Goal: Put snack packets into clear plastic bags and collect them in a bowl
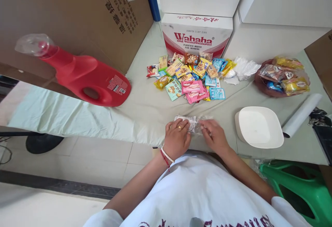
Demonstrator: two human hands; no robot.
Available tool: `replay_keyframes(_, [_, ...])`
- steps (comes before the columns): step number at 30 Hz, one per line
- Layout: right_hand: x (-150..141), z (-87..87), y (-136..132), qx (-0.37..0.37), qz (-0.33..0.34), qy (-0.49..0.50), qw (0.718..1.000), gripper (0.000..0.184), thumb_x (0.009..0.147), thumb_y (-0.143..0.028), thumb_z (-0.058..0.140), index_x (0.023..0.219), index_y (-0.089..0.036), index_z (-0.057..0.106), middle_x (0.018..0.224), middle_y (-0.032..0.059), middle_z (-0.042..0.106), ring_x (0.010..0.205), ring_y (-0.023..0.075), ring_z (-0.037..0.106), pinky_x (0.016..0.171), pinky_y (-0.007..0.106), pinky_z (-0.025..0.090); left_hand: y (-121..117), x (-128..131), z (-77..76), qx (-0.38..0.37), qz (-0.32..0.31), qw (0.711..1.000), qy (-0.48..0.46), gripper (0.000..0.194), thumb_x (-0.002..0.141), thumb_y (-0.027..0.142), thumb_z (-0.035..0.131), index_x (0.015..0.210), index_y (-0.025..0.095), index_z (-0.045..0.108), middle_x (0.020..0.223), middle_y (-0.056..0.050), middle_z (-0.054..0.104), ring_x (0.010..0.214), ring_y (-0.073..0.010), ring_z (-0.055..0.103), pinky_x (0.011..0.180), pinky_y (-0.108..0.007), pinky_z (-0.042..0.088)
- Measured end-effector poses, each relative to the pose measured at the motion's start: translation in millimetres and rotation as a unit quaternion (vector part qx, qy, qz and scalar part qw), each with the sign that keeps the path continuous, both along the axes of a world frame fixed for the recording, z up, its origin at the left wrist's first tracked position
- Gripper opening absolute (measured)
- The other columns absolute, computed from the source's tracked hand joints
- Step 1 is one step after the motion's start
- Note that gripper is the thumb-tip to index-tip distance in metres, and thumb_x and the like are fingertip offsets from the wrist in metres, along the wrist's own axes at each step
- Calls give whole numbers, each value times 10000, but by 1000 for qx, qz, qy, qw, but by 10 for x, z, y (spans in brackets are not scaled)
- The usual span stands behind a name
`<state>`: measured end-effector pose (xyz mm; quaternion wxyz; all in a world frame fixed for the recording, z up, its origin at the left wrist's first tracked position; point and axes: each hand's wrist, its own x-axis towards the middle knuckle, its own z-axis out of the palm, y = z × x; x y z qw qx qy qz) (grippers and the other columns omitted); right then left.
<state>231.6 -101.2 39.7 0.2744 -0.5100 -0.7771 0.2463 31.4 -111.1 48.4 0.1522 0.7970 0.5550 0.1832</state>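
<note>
While a wine-red bowl point(259, 88) on the right held wrapped snacks point(286, 73) in crinkled yellow, brown and blue film, a white bowl point(259, 127), squarish with rounded corners, stood nearer the edge of the surface point(145, 112). A printed cardboard carton point(197, 35) rose behind a loose heap of glossy snack packets point(192, 74), mostly flat rectangles; thin, crumpled plastic point(246, 68) lay to the heap's right. The smooth red jug point(90, 78) had a looped handle and clear plastic over its top.

Before the heap, at the near edge, a transparent, printed packet point(192, 122) lay between the two hands. The left hand point(177, 136) rested its bent fingers on it; the right hand's point(214, 135) blurred fingers met its right end. Whether either set gripped it, I could not tell.
</note>
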Motion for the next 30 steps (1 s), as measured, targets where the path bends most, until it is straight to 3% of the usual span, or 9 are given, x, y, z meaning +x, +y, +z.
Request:
replay_keyframes(3, [106,-35,80,10,-160,-115,980,433,955,-410,581,1308,-166,632,1320,193,557,1237,355,472,1027,545,442,-57,4,-75,40,-41,997,43,454,901,209,542,1350,214,611,1428,-85,634,1423,-277,472,1218,-551,214])
replay_keyframes(7, [110,-81,154,-46,-103,-136,984,222,907,-206,548,1073,-169,689,1406,184,502,1211,329,517,987,503,485,-44,-22,-202,42,-53,995,78,494,886,148,523,1371,219,581,1490,-100,579,1433,-267,471,1199,-566,242])
replay_keyframes(10, [139,-42,213,-83,-55,-34,994,364,848,-77,454,1121,-185,669,1340,145,564,1039,232,622,894,405,538,-22,-52,-295,49,-49,995,78,493,889,120,510,1367,223,578,1515,-101,553,1442,-272,463,1151,-561,306])
replay_keyframes(14, [285,6,318,-132,41,80,987,391,828,-80,443,1026,-229,745,1097,67,684,971,191,661,872,352,535,-20,-78,-347,48,-43,997,49,494,883,102,515,1354,231,590,1502,-105,566,1441,-280,465,1125,-534,345])
replay_keyframes(19, [479,-35,309,-189,-4,145,971,254,831,-192,500,702,-200,720,927,53,700,900,191,665,844,338,527,-48,-119,-345,46,-46,998,-20,373,960,221,508,1322,225,600,1478,-109,588,1432,-276,476,1174,-556,267])
replay_keyframes(23, [382,-76,276,-275,-131,240,922,244,879,-349,537,1016,-210,683,881,22,665,709,166,628,593,279,531,-28,-118,-401,60,-39,994,-85,307,1005,261,466,1256,224,638,1391,-90,662,1394,-256,514,1185,-553,241])
replay_keyframes(26, [260,-96,333,-302,-161,232,911,602,817,-438,697,1357,-216,548,889,-1,641,556,119,534,467,242,463,27,-102,-460,62,-28,993,-99,278,1003,237,472,1200,224,668,1343,-77,694,1361,-249,542,1146,-525,307])
replay_keyframes(28, [247,-99,375,-316,-115,213,917,588,790,-441,743,1311,-199,618,839,-12,618,519,93,475,463,231,446,57,-101,-488,57,-27,993,-99,272,1000,228,476,1183,225,677,1333,-74,700,1347,-247,552,1123,-517,343])
replay_keyframes(30, [302,-95,381,-308,-73,226,921,376,815,-440,722,1102,-197,736,855,4,601,581,101,519,526,247,495,64,-105,-508,58,-27,993,-98,280,998,213,469,1175,236,685,1317,-68,709,1343,-243,554,1129,-524,348])
